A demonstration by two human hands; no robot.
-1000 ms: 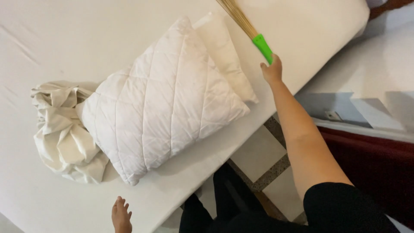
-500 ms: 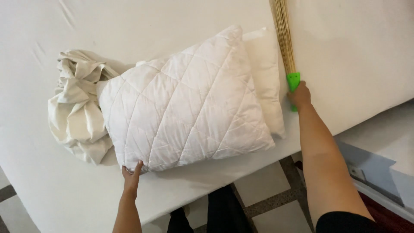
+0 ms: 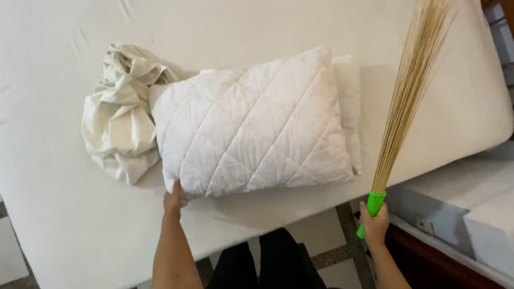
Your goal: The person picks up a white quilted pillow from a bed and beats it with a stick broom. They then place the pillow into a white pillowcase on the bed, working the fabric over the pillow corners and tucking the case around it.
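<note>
A white quilted pillow (image 3: pixel 251 128) lies on a bare white mattress (image 3: pixel 64 214), stacked on a second pillow (image 3: pixel 350 101) whose edge shows on the right. My left hand (image 3: pixel 174 199) grips the near left corner of the top pillow. My right hand (image 3: pixel 373 225) is closed around the green handle of a stick broom (image 3: pixel 409 91), held beyond the mattress edge, its straw bristles fanning up over the bed's right side.
A crumpled cream sheet (image 3: pixel 123 118) is bunched against the pillow's left side. My dark-trousered legs (image 3: pixel 267 265) stand on a tiled floor (image 3: pixel 326 251) by the mattress edge. White furniture (image 3: pixel 471 203) with a dark red base sits at the right.
My left hand rose from below the mattress edge and took hold of the pillow's corner. My right hand drew the broom back off the mattress toward me and to the right.
</note>
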